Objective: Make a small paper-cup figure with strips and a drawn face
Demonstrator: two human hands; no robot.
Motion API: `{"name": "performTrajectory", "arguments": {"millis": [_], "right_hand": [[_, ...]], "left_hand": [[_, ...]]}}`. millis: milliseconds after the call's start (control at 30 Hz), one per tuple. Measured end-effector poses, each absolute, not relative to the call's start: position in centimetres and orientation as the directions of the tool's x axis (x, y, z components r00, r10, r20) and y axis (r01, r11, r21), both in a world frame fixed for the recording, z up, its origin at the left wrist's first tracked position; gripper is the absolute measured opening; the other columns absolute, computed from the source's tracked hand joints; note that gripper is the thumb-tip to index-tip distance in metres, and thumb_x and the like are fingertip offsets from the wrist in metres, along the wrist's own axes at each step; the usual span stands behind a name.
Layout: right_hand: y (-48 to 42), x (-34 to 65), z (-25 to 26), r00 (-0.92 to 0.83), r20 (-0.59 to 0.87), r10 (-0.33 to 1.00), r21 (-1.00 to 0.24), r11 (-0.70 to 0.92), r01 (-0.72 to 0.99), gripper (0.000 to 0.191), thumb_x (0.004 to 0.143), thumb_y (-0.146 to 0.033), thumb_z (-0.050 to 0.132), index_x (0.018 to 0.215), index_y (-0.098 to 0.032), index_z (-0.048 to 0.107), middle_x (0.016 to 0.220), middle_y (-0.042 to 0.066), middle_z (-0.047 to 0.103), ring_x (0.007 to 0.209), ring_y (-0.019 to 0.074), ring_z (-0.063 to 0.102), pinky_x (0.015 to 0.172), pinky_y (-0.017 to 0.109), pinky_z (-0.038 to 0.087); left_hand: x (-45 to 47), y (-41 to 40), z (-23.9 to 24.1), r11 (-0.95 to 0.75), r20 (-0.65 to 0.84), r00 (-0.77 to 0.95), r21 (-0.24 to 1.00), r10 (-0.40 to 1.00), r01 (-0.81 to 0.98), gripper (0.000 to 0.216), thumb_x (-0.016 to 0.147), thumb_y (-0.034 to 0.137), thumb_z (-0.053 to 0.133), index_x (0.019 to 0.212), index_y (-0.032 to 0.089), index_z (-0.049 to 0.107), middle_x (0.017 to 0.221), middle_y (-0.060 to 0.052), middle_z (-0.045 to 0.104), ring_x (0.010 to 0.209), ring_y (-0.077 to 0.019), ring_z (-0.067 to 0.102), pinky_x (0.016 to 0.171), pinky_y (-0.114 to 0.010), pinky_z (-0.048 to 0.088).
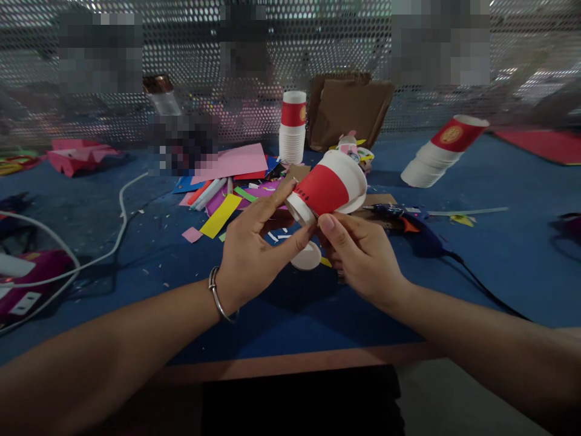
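A paper cup [323,186], white with a red band and small dark print, lies tilted in the air above the table. My left hand [261,236] is closed around its narrower lower end, thumb below and fingers behind. Thumb and forefinger of my right hand [361,251] are pinched together against the cup's near underside; whatever small thing they pinch is hidden. Beneath the hands is a pale round disc [306,255] with small white paper scraps. Just right of the cup, a blue glue gun [411,218] lies with its nozzle toward my right hand.
Stacked paper cups [293,136] stand at the back; another cup stack [442,151] leans at right. Brown cardboard [351,112] rests against the mesh screen. Coloured paper [231,163] and markers [209,192] lie left of centre. A white cable [121,212] loops near a purple power strip [39,281].
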State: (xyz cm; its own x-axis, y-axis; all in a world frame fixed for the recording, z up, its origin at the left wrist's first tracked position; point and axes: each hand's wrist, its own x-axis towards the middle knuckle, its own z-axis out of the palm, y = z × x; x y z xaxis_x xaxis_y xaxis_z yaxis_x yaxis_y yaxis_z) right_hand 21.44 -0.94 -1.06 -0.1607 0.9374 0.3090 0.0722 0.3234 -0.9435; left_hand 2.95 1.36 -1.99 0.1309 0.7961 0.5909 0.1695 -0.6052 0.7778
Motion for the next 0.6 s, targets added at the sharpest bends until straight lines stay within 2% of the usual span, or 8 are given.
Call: {"name": "performTrajectory", "arguments": {"millis": [100, 233, 400, 500, 600], "right_hand": [[-0.83, 21.32, -1.05, -0.155, 0.290, 0.944, -0.951, 0.302, 0.059, 0.052, 0.104, -0.063, 0.063, 0.073, -0.022, 0.055, 0.062, -0.005, 0.044, 0.052, 0.0080, 0.035, 0.049, 0.027, 0.029], [-0.76, 21.23, -1.24, -0.136, 0.287, 0.948, -0.953, 0.297, 0.062, 0.054, 0.103, -0.065, 0.063, 0.071, -0.022, 0.055, 0.059, -0.006, 0.043, 0.051, 0.0078, 0.036, 0.048, 0.026, 0.028], [-0.71, 21.22, -1.30, -0.126, 0.297, 0.947, -0.949, 0.307, 0.073, 0.055, 0.103, -0.065, 0.063, 0.071, -0.022, 0.056, 0.057, -0.006, 0.041, 0.052, 0.0081, 0.039, 0.046, 0.025, 0.027], [-0.73, 21.24, -1.30, -0.128, 0.294, 0.947, -0.950, 0.305, 0.074, 0.055, 0.104, -0.065, 0.062, 0.070, -0.022, 0.055, 0.057, -0.006, 0.041, 0.052, 0.0080, 0.039, 0.046, 0.025, 0.027], [-0.75, 21.24, -1.31, -0.131, 0.298, 0.945, -0.948, 0.310, 0.074, 0.055, 0.104, -0.064, 0.062, 0.070, -0.022, 0.053, 0.058, -0.006, 0.041, 0.052, 0.0077, 0.038, 0.047, 0.025, 0.027]], "left_hand": [[2.90, 1.64, -2.10, -0.625, 0.609, 0.139, 0.761, 0.781, 0.176, 0.064, 0.084, 0.025, 0.089, 0.145, 0.031, 0.072, 0.133, -0.007, 0.078, 0.107, -0.0245, 0.079, 0.099, -0.042, 0.069], [2.72, 1.70, -2.03, -0.683, 0.668, 0.165, 0.669, 0.725, 0.293, 0.066, 0.084, 0.020, 0.086, 0.146, 0.034, 0.070, 0.134, -0.006, 0.076, 0.115, -0.0272, 0.075, 0.101, -0.045, 0.066], [2.59, 1.64, -1.92, -0.694, 0.695, 0.156, 0.618, 0.702, 0.369, 0.061, 0.084, 0.025, 0.087, 0.143, 0.031, 0.071, 0.124, -0.007, 0.077, 0.112, -0.0279, 0.074, 0.098, -0.044, 0.064], [2.59, 1.81, -2.13, -0.693, 0.689, 0.152, 0.638, 0.708, 0.336, 0.062, 0.083, 0.025, 0.088, 0.142, 0.028, 0.071, 0.130, -0.008, 0.076, 0.119, -0.0287, 0.072, 0.100, -0.044, 0.064], [2.85, 1.95, -2.30, -0.657, 0.642, 0.141, 0.724, 0.753, 0.211, 0.062, 0.084, 0.026, 0.089, 0.143, 0.028, 0.071, 0.136, -0.008, 0.075, 0.119, -0.0267, 0.073, 0.098, -0.041, 0.065]]}}
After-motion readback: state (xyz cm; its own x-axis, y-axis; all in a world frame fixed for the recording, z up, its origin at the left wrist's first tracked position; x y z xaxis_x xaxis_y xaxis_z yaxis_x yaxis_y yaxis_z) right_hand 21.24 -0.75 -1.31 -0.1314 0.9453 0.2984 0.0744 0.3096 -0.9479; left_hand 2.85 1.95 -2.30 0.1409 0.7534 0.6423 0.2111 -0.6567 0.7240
